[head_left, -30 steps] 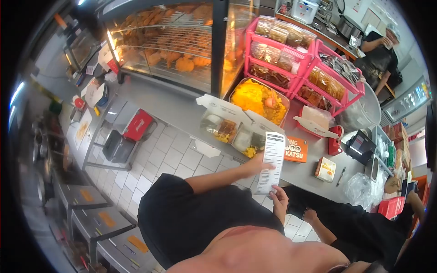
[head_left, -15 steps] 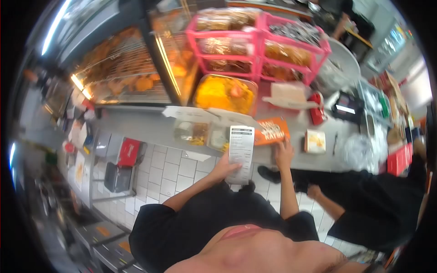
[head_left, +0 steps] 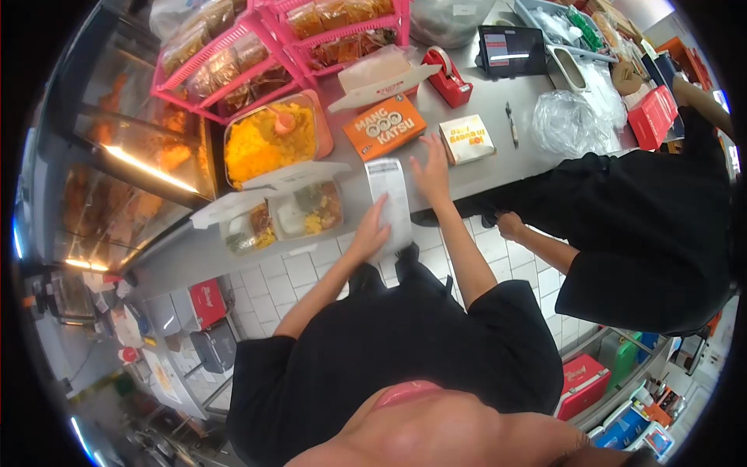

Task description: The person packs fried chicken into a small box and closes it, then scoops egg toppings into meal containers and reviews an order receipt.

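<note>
A long printed receipt (head_left: 388,187) is pinched in my left hand (head_left: 372,232), thumb over its face, at the front edge of the counter. My right hand (head_left: 432,175) is open with fingers spread, holding nothing. It hovers between an orange "Mang Katsu" box (head_left: 385,127) and a small white-and-yellow box (head_left: 467,138); whether a fingertip touches either box I cannot tell. To the left of the receipt stand two lidded boxes with their lids up, one food box (head_left: 310,212) and another food box (head_left: 250,232), both filled with food.
A tub of yellow food (head_left: 268,144) with a pink scoop sits behind the open boxes, near pink baskets (head_left: 226,66) of packets. A red tape dispenser (head_left: 448,76), tablet (head_left: 511,52) and pen (head_left: 511,124) lie farther right. A co-worker in black (head_left: 646,241) stands close on my right.
The view has swung to the right. My right hand has come off the corner of the orange box and its fingers have spread. My left hand keeps the receipt.
</note>
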`<action>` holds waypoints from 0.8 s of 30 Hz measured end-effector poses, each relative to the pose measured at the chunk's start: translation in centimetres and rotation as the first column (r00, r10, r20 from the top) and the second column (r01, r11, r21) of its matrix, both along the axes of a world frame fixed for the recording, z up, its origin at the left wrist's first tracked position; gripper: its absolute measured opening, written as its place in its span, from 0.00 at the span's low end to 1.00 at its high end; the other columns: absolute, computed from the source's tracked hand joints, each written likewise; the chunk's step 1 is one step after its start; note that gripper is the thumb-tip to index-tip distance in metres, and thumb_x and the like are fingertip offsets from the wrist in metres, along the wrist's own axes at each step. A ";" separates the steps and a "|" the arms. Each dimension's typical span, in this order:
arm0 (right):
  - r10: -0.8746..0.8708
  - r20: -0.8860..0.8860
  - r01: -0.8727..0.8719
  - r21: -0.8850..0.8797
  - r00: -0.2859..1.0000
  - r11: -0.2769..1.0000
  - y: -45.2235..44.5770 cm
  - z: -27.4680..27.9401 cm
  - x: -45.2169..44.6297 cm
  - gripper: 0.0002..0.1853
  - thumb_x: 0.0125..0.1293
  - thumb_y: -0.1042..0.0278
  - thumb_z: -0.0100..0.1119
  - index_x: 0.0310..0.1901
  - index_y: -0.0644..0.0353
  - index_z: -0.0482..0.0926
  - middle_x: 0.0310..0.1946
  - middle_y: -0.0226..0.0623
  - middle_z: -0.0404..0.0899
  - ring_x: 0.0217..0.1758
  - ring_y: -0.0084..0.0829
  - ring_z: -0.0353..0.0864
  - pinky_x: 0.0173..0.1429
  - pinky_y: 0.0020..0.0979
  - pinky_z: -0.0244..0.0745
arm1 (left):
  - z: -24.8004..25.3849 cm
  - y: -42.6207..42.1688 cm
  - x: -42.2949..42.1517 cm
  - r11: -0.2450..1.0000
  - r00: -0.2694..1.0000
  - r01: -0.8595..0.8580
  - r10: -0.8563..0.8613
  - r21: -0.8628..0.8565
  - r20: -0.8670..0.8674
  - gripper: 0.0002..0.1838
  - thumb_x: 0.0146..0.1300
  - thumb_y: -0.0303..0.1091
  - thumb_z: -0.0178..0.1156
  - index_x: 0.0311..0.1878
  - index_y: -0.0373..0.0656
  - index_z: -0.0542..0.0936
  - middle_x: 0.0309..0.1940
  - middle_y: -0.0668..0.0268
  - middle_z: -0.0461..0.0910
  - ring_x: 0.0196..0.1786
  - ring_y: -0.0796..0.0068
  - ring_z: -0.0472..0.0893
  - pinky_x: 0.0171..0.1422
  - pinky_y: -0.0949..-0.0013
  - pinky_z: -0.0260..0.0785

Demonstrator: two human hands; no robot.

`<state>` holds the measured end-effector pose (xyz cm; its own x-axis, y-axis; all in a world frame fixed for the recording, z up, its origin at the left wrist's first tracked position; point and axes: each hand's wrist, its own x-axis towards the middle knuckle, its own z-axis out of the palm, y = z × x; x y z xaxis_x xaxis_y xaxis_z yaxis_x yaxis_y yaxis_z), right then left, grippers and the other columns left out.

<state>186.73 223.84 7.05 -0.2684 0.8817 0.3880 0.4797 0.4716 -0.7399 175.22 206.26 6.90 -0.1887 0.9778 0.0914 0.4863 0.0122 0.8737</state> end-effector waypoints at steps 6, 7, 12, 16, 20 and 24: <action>0.338 0.031 -0.317 -0.275 0.941 0.908 -4.1 -1.5 5.9 0.16 0.55 0.67 0.61 0.47 0.55 0.76 0.49 0.34 0.74 0.52 0.36 0.72 0.55 0.41 0.66 | -2.3 3.9 -1.5 0.969 0.789 -0.188 0.053 -0.158 -0.612 0.29 0.48 0.45 0.66 0.55 0.50 0.74 0.57 0.56 0.68 0.60 0.61 0.65 0.59 0.56 0.57; 0.437 0.148 -0.400 -0.225 0.887 0.888 -4.4 -1.6 6.4 0.16 0.55 0.65 0.61 0.47 0.54 0.76 0.49 0.34 0.74 0.53 0.37 0.71 0.55 0.40 0.65 | -2.8 4.0 -1.6 0.979 0.729 -0.202 0.129 -0.031 -0.672 0.29 0.47 0.47 0.67 0.54 0.51 0.74 0.56 0.58 0.68 0.61 0.63 0.65 0.59 0.56 0.56; 0.477 0.363 -0.487 -0.070 0.800 0.871 -2.9 -3.6 5.8 0.14 0.54 0.58 0.62 0.43 0.45 0.78 0.49 0.29 0.74 0.54 0.35 0.70 0.54 0.41 0.65 | -6.2 3.8 -3.2 0.993 0.798 0.087 -0.115 -0.076 -0.591 0.34 0.45 0.53 0.66 0.57 0.53 0.72 0.62 0.71 0.65 0.64 0.63 0.61 0.63 0.54 0.51; 0.442 0.397 -0.468 -0.035 0.804 0.883 -0.8 -4.7 4.7 0.14 0.54 0.57 0.62 0.43 0.45 0.78 0.49 0.28 0.74 0.54 0.33 0.70 0.55 0.42 0.63 | -4.3 4.3 -3.4 0.980 0.799 0.139 -0.195 -0.140 -0.568 0.40 0.42 0.55 0.67 0.61 0.54 0.68 0.66 0.73 0.61 0.65 0.63 0.61 0.64 0.55 0.50; 0.457 0.404 -0.531 0.087 0.792 0.843 -0.8 -5.2 4.8 0.12 0.52 0.56 0.63 0.39 0.45 0.79 0.49 0.25 0.74 0.54 0.32 0.70 0.57 0.41 0.61 | -4.4 5.3 -2.9 0.985 0.822 0.069 -0.145 -0.156 -0.550 0.43 0.40 0.58 0.67 0.61 0.53 0.67 0.65 0.74 0.62 0.65 0.64 0.61 0.65 0.55 0.50; 0.456 0.391 -0.539 0.130 0.799 0.832 -1.8 -5.9 5.9 0.11 0.51 0.56 0.64 0.37 0.45 0.80 0.49 0.25 0.74 0.56 0.31 0.69 0.60 0.40 0.58 | -4.4 5.8 -2.4 0.992 0.817 0.048 -0.108 -0.121 -0.566 0.48 0.33 0.61 0.68 0.61 0.52 0.67 0.65 0.74 0.62 0.64 0.64 0.62 0.65 0.56 0.51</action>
